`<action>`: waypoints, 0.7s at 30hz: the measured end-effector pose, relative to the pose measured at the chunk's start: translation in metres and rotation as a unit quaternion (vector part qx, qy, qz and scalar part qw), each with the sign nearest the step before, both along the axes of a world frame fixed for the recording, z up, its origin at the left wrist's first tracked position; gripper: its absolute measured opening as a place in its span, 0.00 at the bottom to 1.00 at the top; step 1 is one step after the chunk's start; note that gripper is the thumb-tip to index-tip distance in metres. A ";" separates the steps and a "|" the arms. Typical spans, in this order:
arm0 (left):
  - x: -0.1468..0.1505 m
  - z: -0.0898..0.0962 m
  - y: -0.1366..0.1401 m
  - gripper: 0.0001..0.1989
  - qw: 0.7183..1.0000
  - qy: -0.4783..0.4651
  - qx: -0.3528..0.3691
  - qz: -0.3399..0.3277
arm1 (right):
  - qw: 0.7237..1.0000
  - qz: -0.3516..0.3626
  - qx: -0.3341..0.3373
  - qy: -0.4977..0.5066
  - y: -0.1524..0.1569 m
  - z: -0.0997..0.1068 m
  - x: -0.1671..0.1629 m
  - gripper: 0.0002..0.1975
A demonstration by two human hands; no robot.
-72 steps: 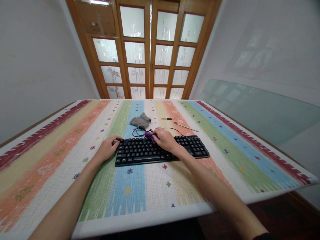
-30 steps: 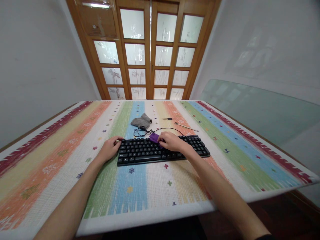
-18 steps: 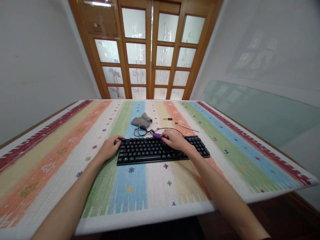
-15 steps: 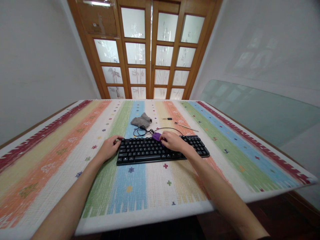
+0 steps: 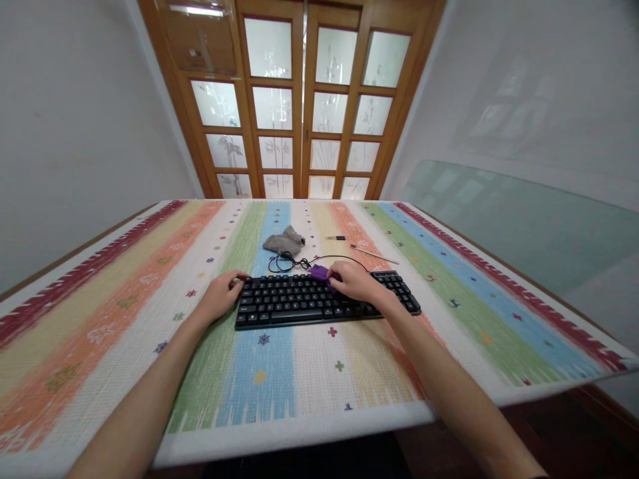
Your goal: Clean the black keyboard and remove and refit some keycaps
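A black keyboard (image 5: 289, 307) lies flat on the table, its long side facing me. At its upper left corner, my left hand (image 5: 223, 295) grips the edge with fingers on top and the thumb beside it. Pinched in my right hand (image 5: 353, 279) is a purple cloth (image 5: 320, 271), pressed on the upper keys right of the middle. That hand covers part of the keys and some of the cloth. The keyboard's black cable (image 5: 282, 263) lies looped behind it.
Behind the cable lies a crumpled grey cloth (image 5: 282, 242). A small black-ended item (image 5: 340, 238) and a thin brush (image 5: 372, 253) lie farther right. A striped tablecloth (image 5: 319, 372) covers the table. Glazed wooden doors (image 5: 304, 100) stand beyond, and a pale glass panel (image 5: 489, 206) along the right.
My right hand has slid a little to the right over the keys with the purple cloth. My left hand keeps its place on the keyboard's corner. The view has shifted slightly.
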State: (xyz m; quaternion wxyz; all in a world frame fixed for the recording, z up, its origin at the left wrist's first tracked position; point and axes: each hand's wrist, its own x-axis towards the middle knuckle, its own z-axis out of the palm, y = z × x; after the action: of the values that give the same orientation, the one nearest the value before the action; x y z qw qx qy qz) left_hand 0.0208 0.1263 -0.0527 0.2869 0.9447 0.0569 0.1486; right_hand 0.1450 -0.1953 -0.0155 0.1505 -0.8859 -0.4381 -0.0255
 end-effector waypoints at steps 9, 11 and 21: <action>0.000 0.002 0.000 0.19 1.000 0.004 0.003 0.001 | 0.999 0.010 0.003 -0.043 -0.005 -0.001 -0.005 0.10; 0.000 0.002 0.000 0.18 1.000 0.003 0.003 0.000 | 0.999 0.018 -0.022 -0.035 -0.004 0.000 -0.007 0.11; -0.001 0.002 -0.001 0.18 1.000 -0.004 0.011 0.002 | 0.993 0.030 -0.081 -0.076 -0.007 0.005 -0.015 0.12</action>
State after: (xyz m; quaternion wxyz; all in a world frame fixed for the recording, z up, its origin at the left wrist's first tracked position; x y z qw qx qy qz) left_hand 0.0194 0.1254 -0.0503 0.2768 0.9470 0.0557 0.1533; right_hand 0.1297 -0.2020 -0.0103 0.0452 -0.8771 -0.4753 -0.0523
